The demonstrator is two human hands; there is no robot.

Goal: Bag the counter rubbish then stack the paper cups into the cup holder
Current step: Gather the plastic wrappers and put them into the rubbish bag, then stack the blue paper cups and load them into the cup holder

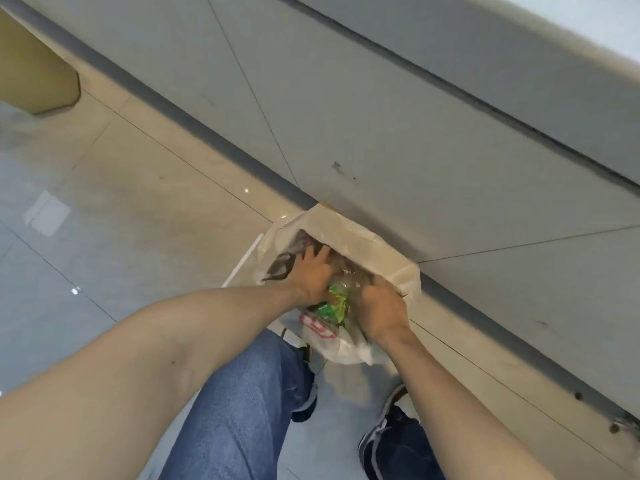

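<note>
A white plastic rubbish bag (360,239) stands open on the floor against the base of the counter front. Inside it I see crumpled clear plastic and a green wrapper (333,306). My left hand (311,273) reaches into the bag mouth with fingers spread, pressing down on the rubbish. My right hand (381,308) is curled over the clear plastic at the bag's right side, gripping it. A red-and-white printed part of the bag (317,329) hangs toward me. No paper cups or cup holder are in view.
Grey cabinet panels (415,126) of the counter rise behind the bag. A white straw (242,261) lies on the tiled floor left of the bag. My jeans-clad knee (249,403) and dark shoes (388,431) are below the bag. A tan box (31,74) sits far left.
</note>
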